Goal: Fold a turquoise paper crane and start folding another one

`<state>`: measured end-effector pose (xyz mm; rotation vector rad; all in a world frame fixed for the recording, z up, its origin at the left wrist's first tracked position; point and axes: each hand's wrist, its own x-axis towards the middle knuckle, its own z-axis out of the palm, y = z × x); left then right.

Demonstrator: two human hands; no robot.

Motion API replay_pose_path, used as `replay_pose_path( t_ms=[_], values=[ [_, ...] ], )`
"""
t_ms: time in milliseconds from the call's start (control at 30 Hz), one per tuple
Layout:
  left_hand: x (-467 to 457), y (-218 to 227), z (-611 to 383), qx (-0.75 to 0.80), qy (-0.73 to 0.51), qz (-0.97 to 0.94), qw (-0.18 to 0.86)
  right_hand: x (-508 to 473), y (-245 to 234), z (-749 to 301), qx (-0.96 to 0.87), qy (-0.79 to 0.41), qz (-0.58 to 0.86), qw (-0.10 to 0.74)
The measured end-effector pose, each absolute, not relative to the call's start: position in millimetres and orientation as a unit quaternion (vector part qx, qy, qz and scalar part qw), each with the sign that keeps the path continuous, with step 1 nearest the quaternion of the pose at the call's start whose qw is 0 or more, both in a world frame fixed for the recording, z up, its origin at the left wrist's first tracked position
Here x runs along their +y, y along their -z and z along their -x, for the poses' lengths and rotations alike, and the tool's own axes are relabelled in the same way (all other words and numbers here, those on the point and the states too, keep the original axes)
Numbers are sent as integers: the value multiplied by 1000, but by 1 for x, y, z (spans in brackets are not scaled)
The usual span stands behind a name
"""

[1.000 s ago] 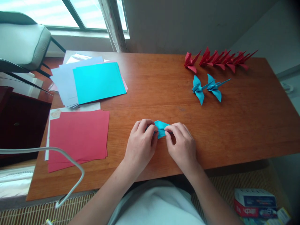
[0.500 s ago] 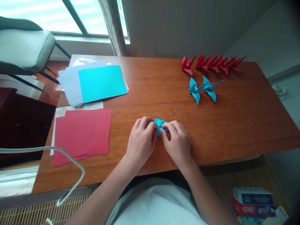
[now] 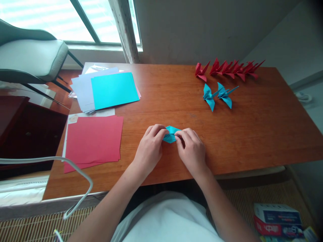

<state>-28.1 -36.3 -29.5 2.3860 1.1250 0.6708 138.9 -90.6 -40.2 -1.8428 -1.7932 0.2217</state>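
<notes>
A small folded piece of blue paper [image 3: 170, 137] lies low over the wooden table [image 3: 161, 97], close to its front edge. My left hand [image 3: 150, 143] pinches its left end between thumb and fingers. At the right end, my right hand [image 3: 191, 146] holds it in a similar pinch. A crease runs across the middle of the paper, and its two tips are hidden by my fingers. Two blue paper cranes [image 3: 209, 97] stand farther back to the right. Behind them is a row of several red paper cranes [image 3: 227, 69].
Red sheets [image 3: 94, 139] lie at the table's left, with blue sheets [image 3: 116, 90] and white sheets [image 3: 82, 92] behind them. A grey cable-like arm [image 3: 84, 174] crosses the front left corner. A chair [image 3: 32, 57] stands beyond the left edge; boxes [image 3: 277, 220] sit at lower right.
My left fingers have shifted slightly left along the blue paper, so more of its front part shows. My right hand keeps its pinch. The whole view has turned a little.
</notes>
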Motion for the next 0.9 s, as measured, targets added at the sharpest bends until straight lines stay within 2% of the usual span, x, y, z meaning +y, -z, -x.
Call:
replay_pose_path(
  t_ms=[100,300,600,900],
  values=[
    [-36,28,26,412,-261,-843,228,-91,39,-138,-671,-74,686,271],
    [-37,30,15,447,-244,-846,160,-94,36,-138,-676,-47,693,248],
    [-37,32,19,427,-239,-860,144,-101,38,-150,-665,-33,699,260],
    [-31,37,36,365,-260,-869,208,-102,36,-156,-676,-29,667,312]
  ],
)
